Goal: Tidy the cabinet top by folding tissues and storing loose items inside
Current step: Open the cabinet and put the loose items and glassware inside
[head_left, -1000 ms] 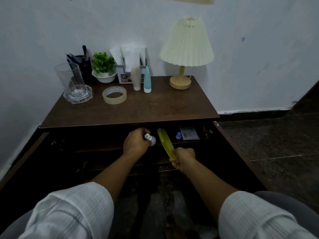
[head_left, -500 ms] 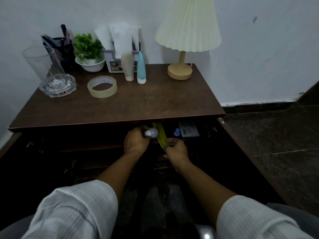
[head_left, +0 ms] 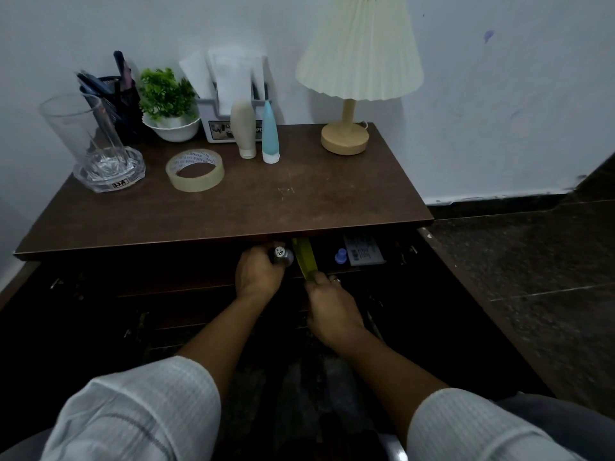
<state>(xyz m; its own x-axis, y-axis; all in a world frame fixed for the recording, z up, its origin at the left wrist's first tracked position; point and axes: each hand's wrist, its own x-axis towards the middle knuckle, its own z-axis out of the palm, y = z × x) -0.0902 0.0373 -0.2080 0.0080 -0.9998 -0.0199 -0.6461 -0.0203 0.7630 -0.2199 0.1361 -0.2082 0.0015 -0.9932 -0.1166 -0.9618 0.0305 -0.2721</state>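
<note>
A: What is held in the left hand (head_left: 258, 272)?

B: A pale-capped bottle (head_left: 282, 255) is gripped in it, with the fingers curled round it. It is held just under the front edge of the cabinet top (head_left: 299, 207), a little left of the frame's centre

A: And the right hand (head_left: 332, 311)?

B: A yellow strip (head_left: 304, 259) is pinched at its lower end, just right of the bottle. Its upper end is tucked under the cabinet edge, inside the dark open compartment. What the strip is cannot be told

A: What else is seen inside?

B: To the right of the strip, a purple cap (head_left: 340, 256) and a printed grey box (head_left: 362, 252) are laid just beside each other

A: What is found on top?

B: In the upper left a clear glass (head_left: 83, 128) is stood, with a dark pen holder (head_left: 116, 94) behind it and a green plant (head_left: 166, 94) in a white bowl next along. A roll of tape (head_left: 195, 169) is laid flat in front of them. At upper centre white tissues (head_left: 229, 74) are stood in a grey holder (head_left: 213, 128), with a beige tube (head_left: 244, 128) and a blue tube (head_left: 269, 134) set cap-down in front. A pleated lamp (head_left: 357, 44) is placed at the back right corner
</note>
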